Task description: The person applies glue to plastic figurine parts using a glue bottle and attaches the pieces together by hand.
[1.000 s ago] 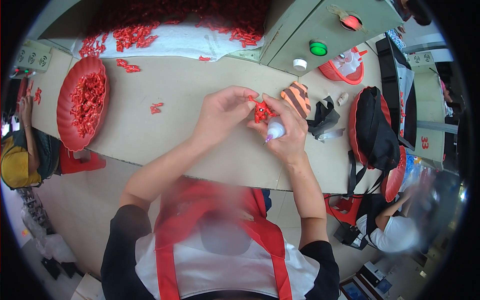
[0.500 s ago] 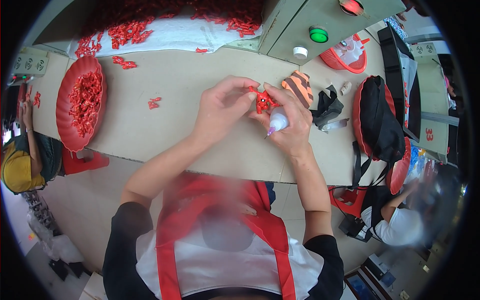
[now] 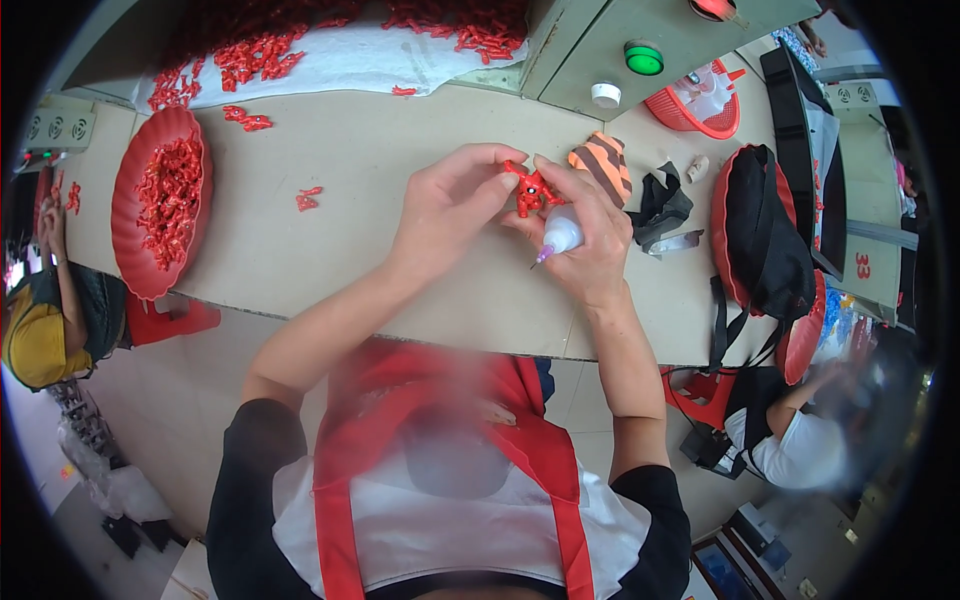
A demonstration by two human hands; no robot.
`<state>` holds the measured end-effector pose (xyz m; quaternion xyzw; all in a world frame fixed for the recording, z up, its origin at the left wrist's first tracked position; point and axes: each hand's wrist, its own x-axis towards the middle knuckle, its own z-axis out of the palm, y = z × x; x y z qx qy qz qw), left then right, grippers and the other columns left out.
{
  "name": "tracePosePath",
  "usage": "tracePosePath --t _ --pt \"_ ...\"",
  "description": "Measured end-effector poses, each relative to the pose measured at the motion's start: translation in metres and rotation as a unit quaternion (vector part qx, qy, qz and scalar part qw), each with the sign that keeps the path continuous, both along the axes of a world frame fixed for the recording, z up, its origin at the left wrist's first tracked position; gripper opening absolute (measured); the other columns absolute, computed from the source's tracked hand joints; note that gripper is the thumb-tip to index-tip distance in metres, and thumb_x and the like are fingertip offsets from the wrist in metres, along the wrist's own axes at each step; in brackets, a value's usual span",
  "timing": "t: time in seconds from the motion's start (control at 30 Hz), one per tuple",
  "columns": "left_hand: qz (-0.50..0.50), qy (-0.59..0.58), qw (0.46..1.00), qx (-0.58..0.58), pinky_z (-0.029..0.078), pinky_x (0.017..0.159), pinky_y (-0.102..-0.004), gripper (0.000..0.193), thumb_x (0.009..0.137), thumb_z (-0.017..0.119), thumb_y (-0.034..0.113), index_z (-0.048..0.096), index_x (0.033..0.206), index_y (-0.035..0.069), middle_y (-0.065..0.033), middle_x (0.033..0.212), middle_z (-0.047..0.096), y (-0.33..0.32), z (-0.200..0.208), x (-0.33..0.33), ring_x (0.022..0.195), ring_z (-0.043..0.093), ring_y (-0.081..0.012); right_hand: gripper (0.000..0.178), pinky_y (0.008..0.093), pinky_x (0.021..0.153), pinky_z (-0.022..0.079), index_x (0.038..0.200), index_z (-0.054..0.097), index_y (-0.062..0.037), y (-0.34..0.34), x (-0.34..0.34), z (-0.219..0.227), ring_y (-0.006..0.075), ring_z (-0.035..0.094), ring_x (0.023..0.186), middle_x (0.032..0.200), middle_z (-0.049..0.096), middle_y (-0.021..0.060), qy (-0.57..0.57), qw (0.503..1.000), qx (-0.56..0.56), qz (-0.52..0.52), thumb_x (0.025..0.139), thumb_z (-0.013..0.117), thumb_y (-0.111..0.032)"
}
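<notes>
Above the bench, a small glossy red figurine [image 3: 531,191] with a dark-and-white spot is pinched between my two hands. My left hand [image 3: 452,205] grips its left side with thumb and fingertips. At its right side, the fingers of my right hand [image 3: 592,225] also touch it. Tucked in my right palm is a white squeeze bottle [image 3: 562,232], its purple needle tip pointing down and left, away from the figurine. A few loose red pieces [image 3: 309,198] lie on the bench left of my hands.
To the left stands a scalloped red tray [image 3: 203,215] full of red pieces. More lie on a white cloth [image 3: 360,70] at the back. Right of my hands are an orange-and-brown striped cloth [image 3: 603,170], black scraps [image 3: 662,207] and a black bag [image 3: 768,235]. Co-workers sit at both sides.
The figurine has turned slightly in my fingers, its limbs now showing more spread out. Both hands have otherwise stayed almost in place, and the bottle is still in my right hand.
</notes>
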<state>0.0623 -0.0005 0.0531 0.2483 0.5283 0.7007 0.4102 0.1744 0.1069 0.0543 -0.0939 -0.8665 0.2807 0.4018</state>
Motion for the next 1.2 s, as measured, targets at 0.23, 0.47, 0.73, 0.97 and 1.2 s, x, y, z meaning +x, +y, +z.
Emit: tracePosePath --t 0.23,0.47,0.73,0.97,1.2 --pt "0.009 -0.037 0.999 0.013 0.050 0.071 -0.0235 0.029 0.088 0.053 0.005 0.054 0.116 -0.002 -0.0073 0.093 0.062 0.001 0.000 0.006 0.082 0.059 -0.0091 0.048 0.0269 0.057 0.048 0.103 0.060 -0.0014 -0.001 0.000 -0.005 0.0185 0.060 0.067 0.078 0.063 0.0087 0.005 1.000 -0.021 -0.013 0.058 0.078 -0.003" --pt "0.011 -0.027 1.000 0.011 0.049 0.074 -0.0239 0.039 0.085 0.057 0.002 0.050 0.124 0.001 -0.0089 0.099 0.060 0.001 -0.004 0.011 0.084 0.060 -0.0105 0.048 0.0280 0.057 0.049 0.103 0.062 -0.0044 0.000 0.000 -0.006 0.0188 0.060 0.069 0.086 0.061 0.0076 0.003 0.999 -0.011 -0.033 0.057 0.075 -0.001" --pt "0.001 -0.035 0.999 0.001 0.049 0.072 -0.0235 0.046 0.082 0.060 -0.002 0.048 0.126 0.002 -0.0094 0.093 0.064 0.001 -0.004 0.010 0.081 0.061 -0.0104 0.047 0.0286 0.059 0.051 0.101 0.064 -0.0067 -0.003 0.000 -0.005 0.0184 0.060 0.073 0.091 0.057 0.0069 -0.020 0.998 -0.003 -0.067 0.056 0.077 -0.005" --pt "0.011 -0.034 0.999 0.011 0.050 0.071 -0.0242 0.047 0.081 0.059 -0.003 0.047 0.127 0.002 -0.0096 0.093 0.064 0.000 -0.004 0.012 0.079 0.061 -0.0099 0.051 0.0279 0.061 0.052 0.103 0.064 -0.0063 -0.006 0.003 0.000 0.0183 0.060 0.076 0.094 0.057 0.0082 -0.032 0.997 0.005 -0.075 0.054 0.080 -0.005" --pt "0.037 -0.033 0.997 0.055 0.051 0.073 -0.0252 0.045 0.082 0.058 -0.005 0.048 0.126 0.000 -0.0099 0.094 0.063 0.001 -0.001 0.014 0.081 0.061 -0.0113 0.057 0.0265 0.061 0.053 0.110 0.059 -0.0035 -0.003 0.000 -0.005 0.0164 0.060 0.074 0.095 0.057 0.0092 -0.019 0.999 -0.007 -0.049 0.058 0.081 -0.008"
